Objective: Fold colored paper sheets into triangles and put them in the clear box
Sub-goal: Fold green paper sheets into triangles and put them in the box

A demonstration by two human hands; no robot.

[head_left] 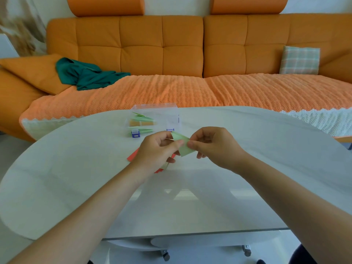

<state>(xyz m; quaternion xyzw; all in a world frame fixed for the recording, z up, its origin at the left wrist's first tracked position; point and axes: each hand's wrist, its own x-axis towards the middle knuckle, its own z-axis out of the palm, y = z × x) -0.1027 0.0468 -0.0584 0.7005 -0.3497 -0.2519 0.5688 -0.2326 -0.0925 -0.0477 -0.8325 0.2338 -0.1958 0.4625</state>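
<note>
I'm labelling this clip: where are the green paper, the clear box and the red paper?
green paper (185, 150), head view, lower flap.
clear box (172, 119), head view, bare right side.
red paper (133, 154), head view, exposed left corner.

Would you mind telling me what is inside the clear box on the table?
The clear box holds folded green papers and an orange paper between them. How many lie stacked there cannot be told, as they overlap.
</note>
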